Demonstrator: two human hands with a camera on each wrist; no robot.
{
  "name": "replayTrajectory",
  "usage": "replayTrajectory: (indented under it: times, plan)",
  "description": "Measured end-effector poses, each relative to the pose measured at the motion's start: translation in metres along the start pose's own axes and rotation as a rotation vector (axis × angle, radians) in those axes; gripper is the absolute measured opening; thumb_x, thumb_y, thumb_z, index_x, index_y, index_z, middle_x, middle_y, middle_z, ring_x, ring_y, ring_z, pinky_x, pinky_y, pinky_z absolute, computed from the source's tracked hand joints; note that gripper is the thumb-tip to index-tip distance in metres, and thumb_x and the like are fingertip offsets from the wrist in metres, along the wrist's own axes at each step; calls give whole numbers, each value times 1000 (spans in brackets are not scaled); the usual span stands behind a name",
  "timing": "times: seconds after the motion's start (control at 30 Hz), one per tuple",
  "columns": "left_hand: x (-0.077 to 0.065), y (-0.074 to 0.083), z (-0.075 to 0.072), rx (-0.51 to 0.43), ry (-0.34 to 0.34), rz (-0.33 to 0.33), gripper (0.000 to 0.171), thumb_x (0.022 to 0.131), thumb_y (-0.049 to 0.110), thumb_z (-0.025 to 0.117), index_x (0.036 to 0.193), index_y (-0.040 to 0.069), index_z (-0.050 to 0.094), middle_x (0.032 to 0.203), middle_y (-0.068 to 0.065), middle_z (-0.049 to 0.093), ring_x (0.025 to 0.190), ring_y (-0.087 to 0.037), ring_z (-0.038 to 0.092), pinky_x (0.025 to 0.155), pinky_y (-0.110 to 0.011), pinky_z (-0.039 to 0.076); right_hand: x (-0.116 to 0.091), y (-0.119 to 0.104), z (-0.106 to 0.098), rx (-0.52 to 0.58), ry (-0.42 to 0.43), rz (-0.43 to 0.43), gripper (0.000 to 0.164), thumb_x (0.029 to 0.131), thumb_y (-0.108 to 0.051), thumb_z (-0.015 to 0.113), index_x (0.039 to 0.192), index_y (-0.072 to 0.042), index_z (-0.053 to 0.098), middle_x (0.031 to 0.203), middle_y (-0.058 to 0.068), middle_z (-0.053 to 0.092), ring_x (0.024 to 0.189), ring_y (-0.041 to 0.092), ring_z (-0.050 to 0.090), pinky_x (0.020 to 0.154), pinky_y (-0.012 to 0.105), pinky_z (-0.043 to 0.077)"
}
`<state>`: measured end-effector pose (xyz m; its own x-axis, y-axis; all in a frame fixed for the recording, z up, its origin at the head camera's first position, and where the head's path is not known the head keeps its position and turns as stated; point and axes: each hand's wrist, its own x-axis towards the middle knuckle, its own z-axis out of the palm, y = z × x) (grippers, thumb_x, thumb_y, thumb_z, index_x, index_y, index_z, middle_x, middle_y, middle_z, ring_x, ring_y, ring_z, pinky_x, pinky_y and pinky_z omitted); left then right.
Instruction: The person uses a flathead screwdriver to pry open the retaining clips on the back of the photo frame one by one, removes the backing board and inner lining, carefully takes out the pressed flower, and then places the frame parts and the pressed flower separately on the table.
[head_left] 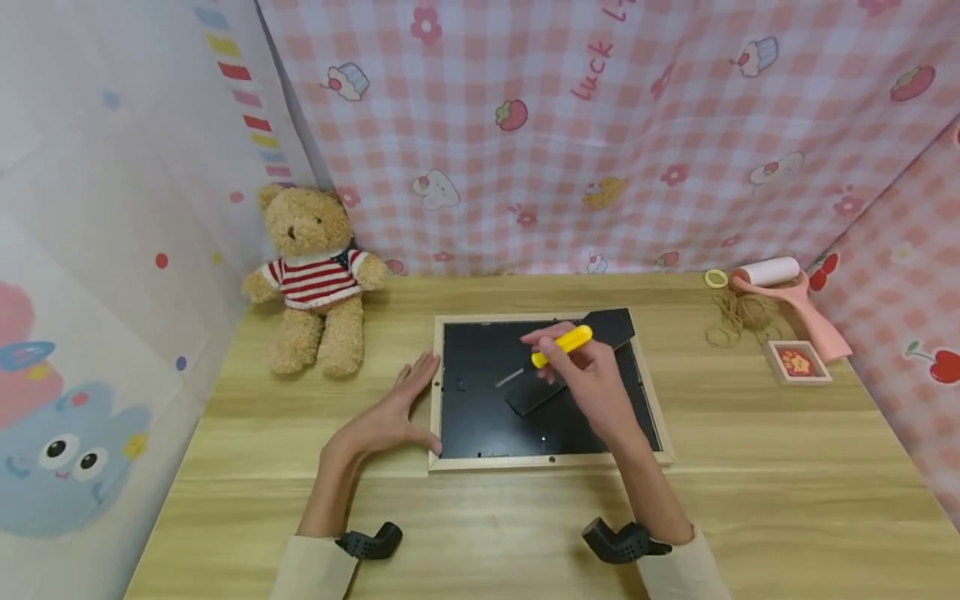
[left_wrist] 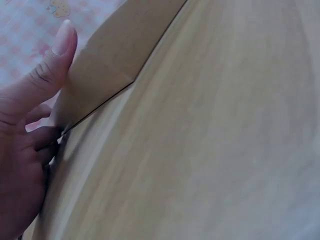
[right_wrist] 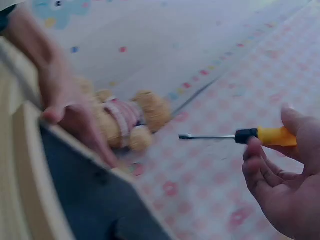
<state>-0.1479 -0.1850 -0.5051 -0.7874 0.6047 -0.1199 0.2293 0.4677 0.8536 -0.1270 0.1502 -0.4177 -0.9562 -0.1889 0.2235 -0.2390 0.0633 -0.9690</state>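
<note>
A picture frame with a pale wooden rim (head_left: 495, 463) lies back side up on the table, showing its black backing board (head_left: 480, 425). Slanting over the board's right half is a black stand leg (head_left: 536, 398), partly hidden by my right hand (head_left: 596, 392). That hand holds a screwdriver (right_wrist: 275, 136) by its yellow handle, flat metal tip pointing left. In the head view the tip appears over the board; the right wrist view shows it clear of the board. My left hand (head_left: 381, 423) rests against the frame's left side, thumb and fingers spread.
A teddy bear (head_left: 318, 283) in a striped sweater sits at the back left. At the right are a lint roller (head_left: 813, 321), a coil of twine (head_left: 738, 312), a yellowish ring (head_left: 716, 278) and a small framed picture (head_left: 798, 363). Patterned curtains (head_left: 480, 183) border the table.
</note>
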Motion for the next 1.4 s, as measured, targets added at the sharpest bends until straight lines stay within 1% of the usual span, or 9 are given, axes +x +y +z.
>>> replayTrajectory:
  times: [0.13, 0.3, 0.4, 0.57, 0.7, 0.8, 0.97, 1.17, 1.4]
  plan:
    - [-2, -2, -2, -4, -14, 17, 146, 73, 42, 101, 178, 14, 4, 185, -15, -7, 169, -45, -12, 135, -68, 1, 3, 21, 7, -3, -92, 63, 24, 106, -7, 72, 124, 8, 76, 108, 5, 76, 88, 32, 73, 83, 24, 63]
    - [-1, -3, -2, -3, -15, 20, 148, 70, 49, 100, 178, 16, 3, 185, -16, -7, 169, -48, -12, 135, -69, 1, 6, 38, 15, 19, -137, 126, 25, 102, -6, 77, 126, 4, 77, 111, 14, 81, 94, 19, 80, 94, 27, 65]
    - [0, -3, -3, -2, -4, 22, 150, 69, 52, 99, 178, 16, 2, 185, -17, -6, 168, -51, -12, 133, -71, 2, 8, 42, 22, 15, -165, 144, 26, 101, -7, 78, 126, 3, 77, 111, 17, 82, 96, 17, 82, 95, 28, 65]
    - [2, -5, -3, -7, 3, 21, 149, 71, 51, 100, 178, 17, 3, 185, -16, -6, 168, -51, -11, 133, -72, 2, 13, 48, 35, -14, -179, 180, 27, 100, -9, 80, 125, 2, 78, 109, 16, 83, 96, 20, 83, 92, 27, 66]
    - [3, -7, -2, -5, 3, 1, 148, 71, 54, 99, 179, 21, 4, 186, -11, -5, 170, -45, -11, 136, -67, 3, 16, 53, 43, -32, -165, 203, 28, 100, -12, 82, 125, 1, 79, 110, 15, 84, 96, 20, 84, 93, 26, 65]
    - [4, -5, -2, 2, -3, 4, 147, 71, 53, 100, 179, 19, 5, 186, -11, -5, 170, -43, -10, 137, -65, 1, 16, 57, 47, -57, -163, 209, 28, 100, -13, 82, 124, -1, 79, 110, 12, 84, 96, 19, 83, 94, 23, 63]
    - [5, -1, -3, 23, -11, 25, 143, 74, 40, 101, 178, 11, 8, 185, -16, -4, 171, -42, -8, 137, -62, -2, 15, 58, 52, -90, -160, 215, 26, 100, -15, 82, 123, -4, 81, 108, 10, 85, 96, 18, 83, 95, 22, 62]
    - [3, 1, -2, 27, -8, 31, 140, 74, 32, 101, 177, 9, 9, 185, -17, -2, 171, -41, -6, 138, -62, -1, 12, 57, 55, -133, -145, 204, 26, 99, -16, 84, 123, -6, 81, 109, 9, 85, 96, 17, 82, 96, 20, 60]
    - [0, 1, -1, 28, -7, 34, 139, 76, 31, 101, 177, 9, 8, 185, -16, -3, 171, -39, -6, 138, -60, -2, 13, 53, 61, -174, -159, 137, 25, 99, -13, 83, 121, -2, 81, 106, 11, 85, 92, 19, 83, 89, 22, 64]
